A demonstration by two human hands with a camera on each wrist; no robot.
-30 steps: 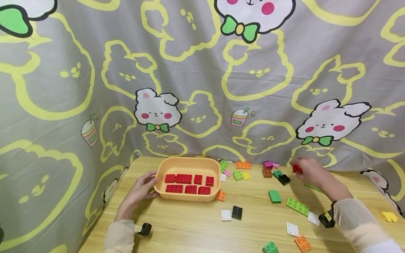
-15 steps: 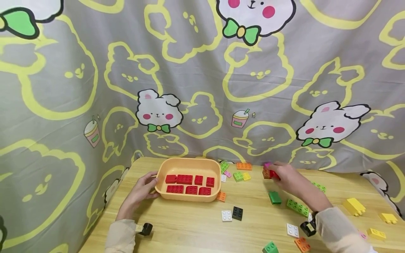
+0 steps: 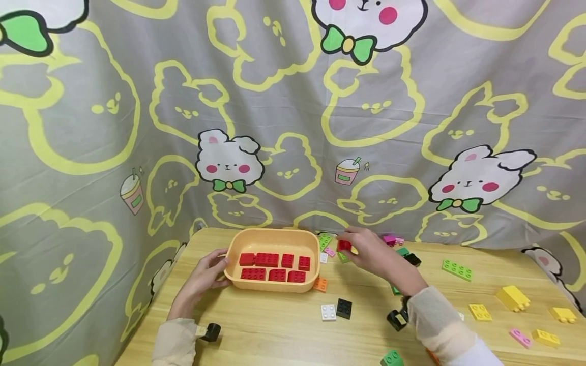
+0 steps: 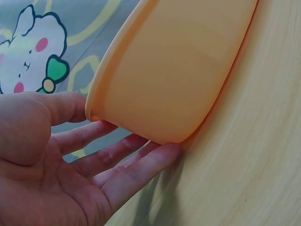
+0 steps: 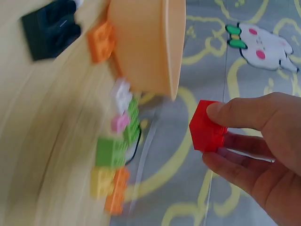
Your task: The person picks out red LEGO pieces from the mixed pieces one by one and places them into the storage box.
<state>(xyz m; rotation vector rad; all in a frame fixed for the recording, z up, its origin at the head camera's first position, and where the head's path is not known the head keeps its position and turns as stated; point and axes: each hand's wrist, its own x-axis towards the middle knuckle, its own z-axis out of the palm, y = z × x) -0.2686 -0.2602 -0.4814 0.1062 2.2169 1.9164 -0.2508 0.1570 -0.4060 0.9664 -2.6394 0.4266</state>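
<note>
In the head view my right hand [image 3: 373,254] pinches a red toy brick [image 3: 344,245] above the back of the table, right of the peach plastic basin [image 3: 270,285]. The right wrist view shows this red brick [image 5: 207,126] between thumb and fingertips, with the basin's end [image 5: 146,47] nearby. My left hand [image 3: 207,272] holds the basin's left end. In the left wrist view its thumb is at the rim and its fingers [image 4: 141,174] lie against the outer wall. Inside the basin, several red bricks [image 3: 267,260] lie in two rows.
Bricks of other colours lie about the wooden table [image 3: 274,330]: a white one [image 3: 328,312] beside a black one [image 3: 344,308], an orange one [image 3: 320,284] against the basin, and several yellow ones [image 3: 513,298] at right. A patterned curtain [image 3: 293,101] borders the table's back and left.
My right hand has carried the red brick leftward along the back of the table, from the far right past the brown and magenta bricks. The left hand and the basin stay in place.
</note>
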